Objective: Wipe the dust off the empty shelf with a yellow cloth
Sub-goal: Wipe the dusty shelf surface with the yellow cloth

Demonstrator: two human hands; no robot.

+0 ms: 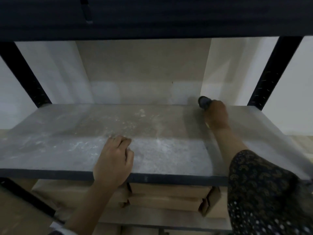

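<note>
Head cam, one frame, dim and motion-blurred. I see the shelf board (67, 145), grey, streaked with pale dust, thickest near its middle and along the front left part.

Left hand (114, 160) rests on the shelf's front edge, about mid-width. Fingers (121, 141) curled under, knuckles on the board, wrist hanging off the front lip. Nothing in it that I can see; it's a loose fist.

Right hand (216, 114) is reached to the shelf's back right, close to the rear wall. It's closed around something; a dark rounded object (205, 102) sticks out past the fingers toward the wall. Can't tell what that object is. A small yellow sliver (207, 125) shows under the palm, nearer the shelf's front side, possibly the cloth, but too small and blurred to confirm. So the cloth's location: likely bunched under or in the right hand, not certain.

Patterned dark sleeve (257, 184) covers the right forearm, crossing the shelf's front right edge.

Black slotted uprights (272, 72) stand at the shelf's left and right ends. Below the shelf, stacked cardboard boxes (169, 195) sit on the next level down. Dark shelf above (152, 17) caps the view.
</note>
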